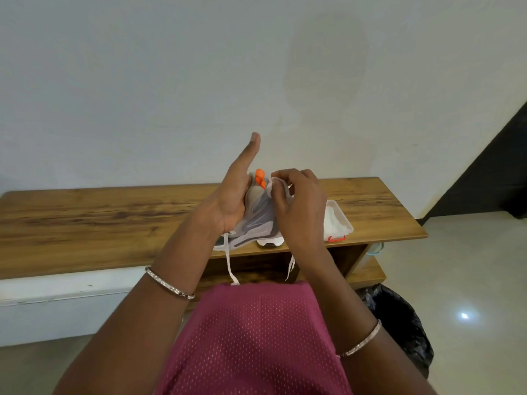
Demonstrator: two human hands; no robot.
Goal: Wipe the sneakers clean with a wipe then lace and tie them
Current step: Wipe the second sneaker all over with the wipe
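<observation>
Lacing stage: left hand cradles sneaker, fingers wrapped behind; right hand pinches lace near collar; tying remains.

We see one grey sneaker with an orange pull tab and a white sole, tipped up on end at the front edge of the worktop, tab uppermost. Its white laces are untied, with two loose ends dangling below that edge. Just right of it on the worktop sits an open wipes tub with white contents and a red latch.
</observation>
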